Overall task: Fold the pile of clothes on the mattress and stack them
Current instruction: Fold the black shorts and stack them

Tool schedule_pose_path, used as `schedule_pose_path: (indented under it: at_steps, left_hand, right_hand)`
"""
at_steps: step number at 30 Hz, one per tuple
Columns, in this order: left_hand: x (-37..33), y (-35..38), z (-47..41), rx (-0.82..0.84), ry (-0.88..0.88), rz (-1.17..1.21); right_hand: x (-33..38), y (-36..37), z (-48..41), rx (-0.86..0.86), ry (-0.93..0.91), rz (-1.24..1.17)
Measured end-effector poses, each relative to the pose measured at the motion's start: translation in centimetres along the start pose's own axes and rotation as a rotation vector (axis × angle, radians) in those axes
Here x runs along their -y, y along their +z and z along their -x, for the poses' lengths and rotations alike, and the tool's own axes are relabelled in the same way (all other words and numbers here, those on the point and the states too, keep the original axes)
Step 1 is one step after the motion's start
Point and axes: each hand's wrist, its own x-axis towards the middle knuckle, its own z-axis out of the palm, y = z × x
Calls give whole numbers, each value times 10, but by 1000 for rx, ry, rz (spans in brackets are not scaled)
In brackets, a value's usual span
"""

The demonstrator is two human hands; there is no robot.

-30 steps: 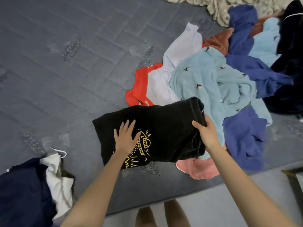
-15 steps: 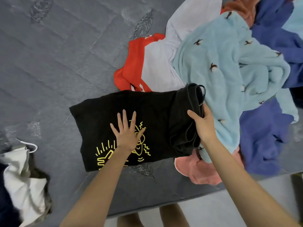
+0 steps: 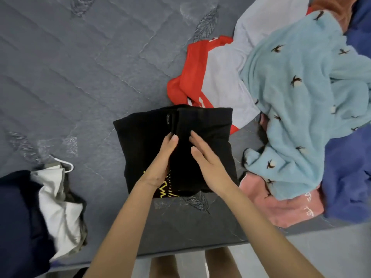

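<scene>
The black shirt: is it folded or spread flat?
Folded: the black shirt lies doubled over, one layer covering most of its yellow print.

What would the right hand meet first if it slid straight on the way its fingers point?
The right hand lies flat on the black T-shirt; straight ahead comes that shirt's raised fold, close beside the thumb of the left hand. Whether it would brush the thumb is unclear.

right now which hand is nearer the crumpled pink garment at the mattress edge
Right. The right hand lies flat on the folded black t-shirt, just left of the crumpled pink garment; the left hand is beside it, farther left on the shirt.
</scene>
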Motion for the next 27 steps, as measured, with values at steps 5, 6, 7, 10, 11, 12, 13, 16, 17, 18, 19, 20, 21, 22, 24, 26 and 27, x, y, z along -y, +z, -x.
schedule_pose_path:
  at_steps: [5,6,7,10,11,12,13,16,17,18,19,20,21,22,24,26,27]
  left_hand:
    - [10,-34,6,-249,-24,-129]
    - [12,-41,7,-276,9,-150]
    - [12,-49,9,-310,51,-170]
    - [14,-85,16,-436,140,-266]
    - [17,-98,20,-466,144,-293]
    - [21,-109,23,-494,145,-321]
    - [27,-118,25,-519,149,-366]
    - [49,-127,29,-623,170,-765]
    - [55,-124,30,-677,182,-984]
    - [61,-120,29,-694,214,-1185]
    - [65,-115,28,-662,256,-1350]
    - [71,-111,26,-595,293,-1486]
    - [80,-109,22,-529,311,-1594]
    - [87,-109,17,-488,316,-1663]
    - [96,-111,10,-476,266,-1716]
    - [98,-111,8,-494,240,-1734]
    - [96,-110,10,-500,253,-1733]
  right_hand:
    - [-13,16,-13,-11,-132,262]
    - [-20,15,-19,-88,-210,394]
    - [-27,14,-25,-145,-268,546]
    - [-45,11,-37,-161,-194,910]
    - [-51,13,-40,-142,-176,979]
    - [-58,15,-44,-121,-170,1038]
    - [-64,19,-47,-98,-164,1092]
    - [-81,29,-58,-25,-111,1201]
    - [-86,31,-61,-10,-81,1222]
    - [-90,32,-64,-1,-58,1238]
    - [-93,32,-66,4,-45,1249]
    - [-94,33,-69,2,-43,1253]
    - [-94,33,-71,-19,-58,1245]
    - [-91,33,-72,-71,-103,1221]
    - [-79,34,-76,-258,-292,1156]
    - [-63,38,-86,-400,-451,1051]
    - [-54,40,-93,-392,-495,1008]
